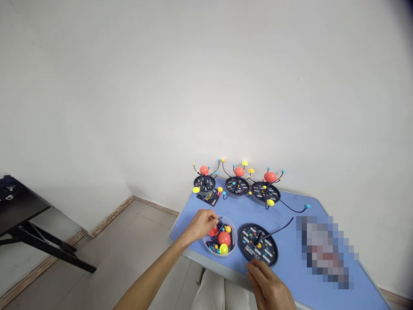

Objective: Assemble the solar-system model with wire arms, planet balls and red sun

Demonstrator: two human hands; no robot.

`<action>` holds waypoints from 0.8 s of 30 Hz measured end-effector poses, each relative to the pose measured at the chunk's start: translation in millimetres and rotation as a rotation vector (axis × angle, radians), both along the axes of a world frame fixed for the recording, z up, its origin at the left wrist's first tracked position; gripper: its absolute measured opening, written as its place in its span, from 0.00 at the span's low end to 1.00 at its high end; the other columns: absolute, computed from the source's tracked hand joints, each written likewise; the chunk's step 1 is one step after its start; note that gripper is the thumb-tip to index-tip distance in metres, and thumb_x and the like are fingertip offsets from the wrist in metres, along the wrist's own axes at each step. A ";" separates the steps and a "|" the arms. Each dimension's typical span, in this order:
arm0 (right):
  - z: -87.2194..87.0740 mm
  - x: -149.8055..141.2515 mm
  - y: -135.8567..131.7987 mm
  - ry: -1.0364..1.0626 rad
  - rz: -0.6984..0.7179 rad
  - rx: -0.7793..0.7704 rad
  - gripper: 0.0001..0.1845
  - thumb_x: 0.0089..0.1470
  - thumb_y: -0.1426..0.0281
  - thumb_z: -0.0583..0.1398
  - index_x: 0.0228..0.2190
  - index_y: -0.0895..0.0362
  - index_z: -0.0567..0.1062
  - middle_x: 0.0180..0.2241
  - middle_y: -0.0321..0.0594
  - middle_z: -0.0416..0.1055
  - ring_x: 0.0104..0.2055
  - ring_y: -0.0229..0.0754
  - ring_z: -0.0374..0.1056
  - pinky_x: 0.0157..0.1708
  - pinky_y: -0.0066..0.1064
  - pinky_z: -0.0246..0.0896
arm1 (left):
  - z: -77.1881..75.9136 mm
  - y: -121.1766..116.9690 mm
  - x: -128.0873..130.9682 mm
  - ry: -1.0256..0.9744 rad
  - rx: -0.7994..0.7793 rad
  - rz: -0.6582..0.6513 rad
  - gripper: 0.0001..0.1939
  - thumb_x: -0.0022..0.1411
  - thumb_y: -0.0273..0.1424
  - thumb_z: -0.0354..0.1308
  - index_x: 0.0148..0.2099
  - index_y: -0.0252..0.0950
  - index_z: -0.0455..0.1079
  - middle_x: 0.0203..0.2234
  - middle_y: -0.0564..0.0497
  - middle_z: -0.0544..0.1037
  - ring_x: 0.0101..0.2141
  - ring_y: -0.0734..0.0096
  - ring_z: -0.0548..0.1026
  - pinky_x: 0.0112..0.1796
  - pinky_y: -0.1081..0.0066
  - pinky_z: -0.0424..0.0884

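Note:
My left hand (204,224) is over a clear round tub (236,243), its thumb and fingers pinched on a thin black rod (220,218). Inside the tub lie a large red ball (224,238), a yellow half-ball (223,249), an orange ball (228,229) and several black curved rods. To the right of the tub is a round black base (269,254) printed with planets. One curved black arm (280,229) sticks out from its centre post. My right hand (269,284) rests by the near rim of this base, fingers loosely stretched and holding nothing visible.
Three assembled solar system models, at left (204,183), middle (237,186) and right (266,192), stand along the table's back by the wall. A black card (209,198) lies before the left one. A pixelated patch covers something at right. A black table (19,211) stands far left.

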State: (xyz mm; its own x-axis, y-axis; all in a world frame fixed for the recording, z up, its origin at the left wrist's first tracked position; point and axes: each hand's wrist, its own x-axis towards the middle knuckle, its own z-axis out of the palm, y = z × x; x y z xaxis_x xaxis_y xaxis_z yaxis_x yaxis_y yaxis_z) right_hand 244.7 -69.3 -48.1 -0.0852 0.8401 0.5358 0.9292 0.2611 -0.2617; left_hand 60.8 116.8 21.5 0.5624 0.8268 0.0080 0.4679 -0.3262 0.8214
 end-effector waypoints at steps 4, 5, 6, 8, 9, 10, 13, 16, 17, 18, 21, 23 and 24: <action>0.7 -2.4 4.3 0.006 0.018 0.013 0.16 0.63 0.73 0.50 0.40 0.56 0.78 0.39 0.47 0.79 0.36 0.40 0.79 0.30 0.22 0.73 | 2.1 -8.7 2.9 0.073 0.014 -0.047 0.08 0.55 0.29 0.53 0.30 0.34 0.73 0.21 0.52 0.77 0.24 0.69 0.74 0.26 0.74 0.64; 1.3 -3.1 5.5 0.007 0.023 0.015 0.16 0.63 0.74 0.50 0.40 0.56 0.78 0.40 0.47 0.79 0.36 0.41 0.79 0.30 0.22 0.73 | 3.6 -10.6 3.4 0.095 0.030 -0.057 0.08 0.55 0.29 0.53 0.30 0.35 0.73 0.20 0.52 0.77 0.24 0.69 0.73 0.26 0.74 0.64; 2.1 -3.7 6.7 0.007 0.027 0.017 0.16 0.63 0.74 0.50 0.40 0.57 0.78 0.40 0.47 0.79 0.37 0.41 0.79 0.30 0.22 0.73 | 5.5 -12.4 3.5 0.116 0.049 -0.064 0.08 0.55 0.28 0.54 0.29 0.35 0.74 0.20 0.53 0.77 0.23 0.69 0.72 0.26 0.73 0.63; 3.7 -4.9 8.9 0.003 0.026 0.019 0.16 0.63 0.74 0.50 0.40 0.57 0.78 0.40 0.47 0.79 0.37 0.41 0.79 0.31 0.23 0.74 | 9.5 -15.2 3.3 0.150 0.091 -0.060 0.08 0.55 0.27 0.54 0.30 0.36 0.75 0.21 0.52 0.77 0.24 0.68 0.72 0.28 0.72 0.63; 4.4 -5.3 9.8 0.002 0.023 0.022 0.16 0.63 0.74 0.50 0.40 0.57 0.78 0.40 0.48 0.79 0.37 0.42 0.79 0.31 0.23 0.74 | 11.2 -16.1 3.0 0.162 0.111 -0.047 0.09 0.56 0.27 0.53 0.30 0.36 0.75 0.22 0.51 0.78 0.25 0.67 0.72 0.30 0.71 0.63; 4.8 -5.6 10.5 0.001 0.020 0.025 0.16 0.63 0.74 0.50 0.40 0.57 0.78 0.40 0.48 0.79 0.38 0.42 0.79 0.31 0.23 0.74 | 12.7 -16.5 2.5 0.169 0.126 -0.030 0.09 0.57 0.27 0.52 0.31 0.36 0.75 0.23 0.50 0.78 0.26 0.66 0.73 0.31 0.70 0.63; 4.9 -6.1 11.6 0.009 0.017 0.026 0.16 0.63 0.74 0.50 0.40 0.56 0.79 0.41 0.48 0.79 0.38 0.42 0.79 0.31 0.24 0.74 | 14.5 -15.3 0.3 0.159 0.144 0.035 0.10 0.59 0.27 0.51 0.32 0.37 0.75 0.25 0.49 0.79 0.29 0.64 0.74 0.34 0.69 0.63; 4.8 -6.9 12.2 0.044 0.016 0.005 0.16 0.63 0.73 0.51 0.40 0.55 0.79 0.41 0.47 0.79 0.39 0.43 0.79 0.31 0.25 0.74 | 12.9 -13.1 -1.0 0.094 0.109 0.088 0.08 0.59 0.28 0.53 0.33 0.37 0.74 0.26 0.49 0.79 0.29 0.65 0.74 0.34 0.70 0.63; 5.3 -7.4 12.7 0.063 0.014 0.007 0.16 0.63 0.73 0.51 0.40 0.55 0.79 0.41 0.47 0.79 0.39 0.43 0.79 0.32 0.25 0.75 | 11.8 -12.8 -0.7 0.060 0.082 0.099 0.08 0.59 0.29 0.53 0.33 0.37 0.74 0.26 0.49 0.79 0.29 0.66 0.74 0.33 0.70 0.64; 6.4 -8.2 13.5 0.085 0.014 0.017 0.16 0.63 0.72 0.51 0.41 0.55 0.79 0.41 0.47 0.79 0.39 0.43 0.79 0.32 0.26 0.75 | 10.6 -12.8 0.1 0.021 0.045 0.104 0.08 0.58 0.30 0.53 0.33 0.36 0.73 0.25 0.49 0.79 0.28 0.67 0.73 0.32 0.71 0.64; 13.8 -11.9 18.5 0.166 0.009 0.067 0.15 0.64 0.70 0.52 0.43 0.56 0.78 0.41 0.48 0.79 0.40 0.44 0.78 0.35 0.29 0.75 | 7.6 -14.5 4.7 -0.094 -0.107 0.080 0.10 0.58 0.35 0.54 0.30 0.35 0.72 0.22 0.50 0.78 0.22 0.72 0.70 0.25 0.73 0.64; 21.6 -15.3 23.9 0.227 0.000 0.095 0.15 0.65 0.68 0.52 0.42 0.55 0.78 0.39 0.47 0.79 0.39 0.44 0.78 0.36 0.30 0.75 | 7.2 -16.4 8.1 -0.155 -0.205 0.051 0.13 0.56 0.39 0.56 0.29 0.34 0.71 0.20 0.51 0.77 0.17 0.76 0.64 0.20 0.75 0.61; 25.7 -17.2 27.1 0.259 -0.009 0.101 0.15 0.65 0.67 0.52 0.41 0.55 0.78 0.39 0.47 0.79 0.38 0.44 0.78 0.35 0.30 0.74 | 7.7 -17.3 9.4 -0.182 -0.242 0.041 0.15 0.55 0.42 0.57 0.29 0.33 0.71 0.19 0.52 0.76 0.16 0.78 0.62 0.19 0.75 0.59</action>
State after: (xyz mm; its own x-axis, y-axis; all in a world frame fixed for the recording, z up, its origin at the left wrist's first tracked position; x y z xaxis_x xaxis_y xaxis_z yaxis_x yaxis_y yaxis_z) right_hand 227.5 -42.3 -22.3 0.0727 0.7814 0.6197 0.8371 0.2899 -0.4638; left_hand 70.2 99.5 29.3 0.5359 0.8390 -0.0942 0.3146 -0.0949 0.9445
